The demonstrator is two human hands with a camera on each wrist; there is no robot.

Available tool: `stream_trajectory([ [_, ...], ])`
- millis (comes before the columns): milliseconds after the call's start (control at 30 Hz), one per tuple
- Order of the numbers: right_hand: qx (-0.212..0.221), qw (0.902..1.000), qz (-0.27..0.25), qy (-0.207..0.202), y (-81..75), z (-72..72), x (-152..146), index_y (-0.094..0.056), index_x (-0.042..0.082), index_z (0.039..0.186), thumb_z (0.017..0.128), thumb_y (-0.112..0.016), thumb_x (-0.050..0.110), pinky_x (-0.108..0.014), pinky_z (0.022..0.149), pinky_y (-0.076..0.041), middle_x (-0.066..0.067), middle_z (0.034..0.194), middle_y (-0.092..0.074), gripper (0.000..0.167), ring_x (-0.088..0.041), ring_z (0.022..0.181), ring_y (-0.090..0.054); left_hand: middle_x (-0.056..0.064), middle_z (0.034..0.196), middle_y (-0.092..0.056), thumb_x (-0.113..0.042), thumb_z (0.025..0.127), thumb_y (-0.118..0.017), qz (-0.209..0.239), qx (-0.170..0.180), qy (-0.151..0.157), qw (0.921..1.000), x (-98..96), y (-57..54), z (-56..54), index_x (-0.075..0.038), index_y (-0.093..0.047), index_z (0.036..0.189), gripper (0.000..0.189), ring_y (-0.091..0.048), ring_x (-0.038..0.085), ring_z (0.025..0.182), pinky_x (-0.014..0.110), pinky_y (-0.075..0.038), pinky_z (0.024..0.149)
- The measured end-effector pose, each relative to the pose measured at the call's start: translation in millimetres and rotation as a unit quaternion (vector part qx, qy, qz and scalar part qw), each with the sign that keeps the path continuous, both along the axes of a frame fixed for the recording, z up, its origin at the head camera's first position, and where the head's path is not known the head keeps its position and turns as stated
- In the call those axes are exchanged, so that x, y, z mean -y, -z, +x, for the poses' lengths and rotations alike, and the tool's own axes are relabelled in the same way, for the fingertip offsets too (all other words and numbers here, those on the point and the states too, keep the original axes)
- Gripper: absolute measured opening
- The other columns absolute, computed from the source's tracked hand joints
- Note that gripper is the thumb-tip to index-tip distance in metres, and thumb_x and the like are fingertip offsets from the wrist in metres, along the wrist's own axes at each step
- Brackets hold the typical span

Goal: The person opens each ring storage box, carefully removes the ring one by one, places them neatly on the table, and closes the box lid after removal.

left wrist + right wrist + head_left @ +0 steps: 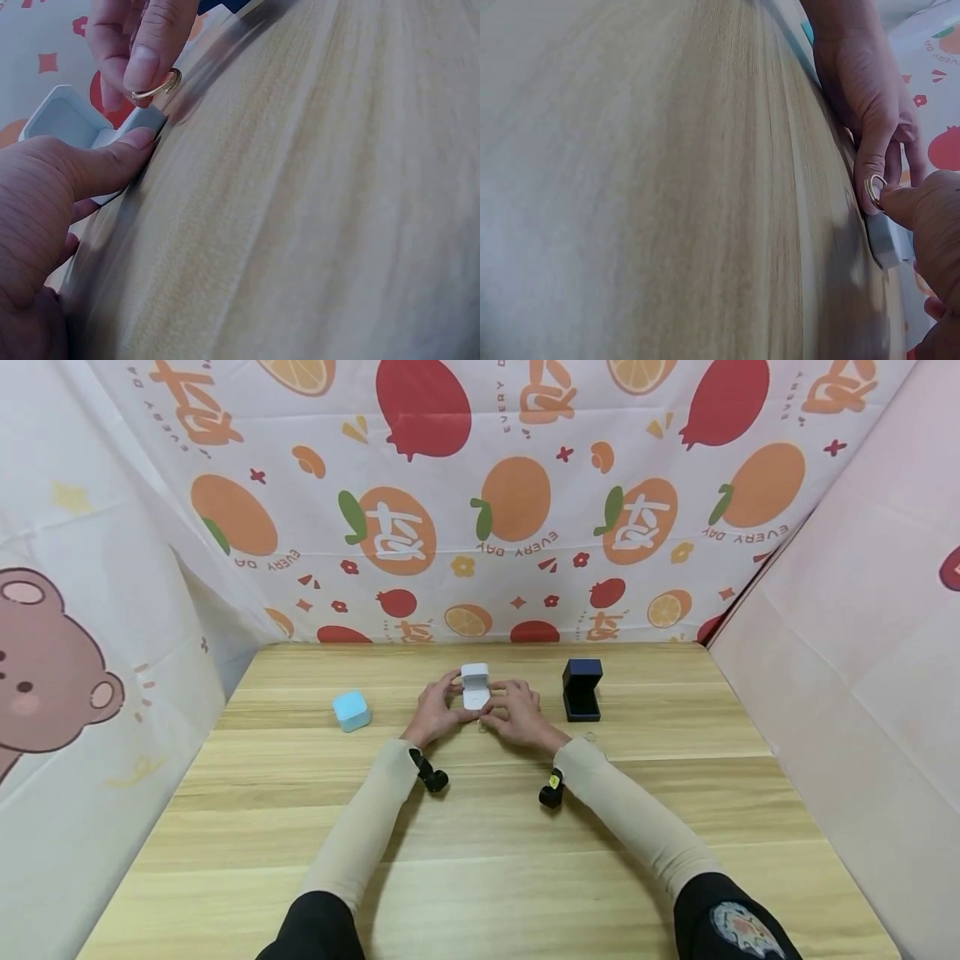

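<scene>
Gold ring (160, 90) just beside a small white box (476, 694), lid (475, 671) raised.

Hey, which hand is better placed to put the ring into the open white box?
Probably the right hand: it pinches the ring close to the white box, while the left hand is occupied holding that box.

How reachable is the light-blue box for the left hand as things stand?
Probably yes: only bare tabletop shows between the left hand and the light-blue box to its left, though it would likely have to release the white ring box first.
</scene>
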State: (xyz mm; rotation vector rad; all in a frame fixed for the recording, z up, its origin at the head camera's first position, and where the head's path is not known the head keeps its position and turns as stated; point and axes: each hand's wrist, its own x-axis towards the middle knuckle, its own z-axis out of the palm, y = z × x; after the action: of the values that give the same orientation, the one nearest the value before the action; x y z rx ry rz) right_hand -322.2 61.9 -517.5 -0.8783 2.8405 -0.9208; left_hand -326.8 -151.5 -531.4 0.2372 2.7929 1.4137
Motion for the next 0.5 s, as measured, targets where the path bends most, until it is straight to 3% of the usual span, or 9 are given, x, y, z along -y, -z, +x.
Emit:
stream_trajectory([
  [267, 0.002, 0.9999, 0.009, -0.011, -1.6, -0.8, 0.8, -0.079, 0.022, 0.099, 0.097, -0.070, 0.033, -0.056, 0.109, -0.024, -0.012, 0.154, -0.046, 0.014, -0.037, 0.146, -0.026, 0.013, 0.141, -0.065, -0.029, 0.081, -0.088, -0.003, -0.005, 0.000, 1.0000, -0.9, -5.3, 1.7, -0.019, -0.035, 0.157, 0.093, -0.044, 0.034, 0.137, 0.055, -0.018, 0.123],
  [500, 0.012, 0.9993, 0.026, -0.023, -1.9, -0.4, 2.7, -0.078, 0.023, 0.098, 0.097, -0.070, 0.036, -0.055, 0.109, -0.023, -0.010, 0.155, -0.045, 0.015, -0.035, 0.147, -0.024, 0.013, 0.140, -0.065, -0.028, 0.081, -0.087, -0.005, -0.006, -0.001, 1.0000, -0.3, -3.3, 2.6, -0.018, -0.036, 0.157, 0.092, -0.044, 0.034, 0.137, 0.055, -0.017, 0.124],
])
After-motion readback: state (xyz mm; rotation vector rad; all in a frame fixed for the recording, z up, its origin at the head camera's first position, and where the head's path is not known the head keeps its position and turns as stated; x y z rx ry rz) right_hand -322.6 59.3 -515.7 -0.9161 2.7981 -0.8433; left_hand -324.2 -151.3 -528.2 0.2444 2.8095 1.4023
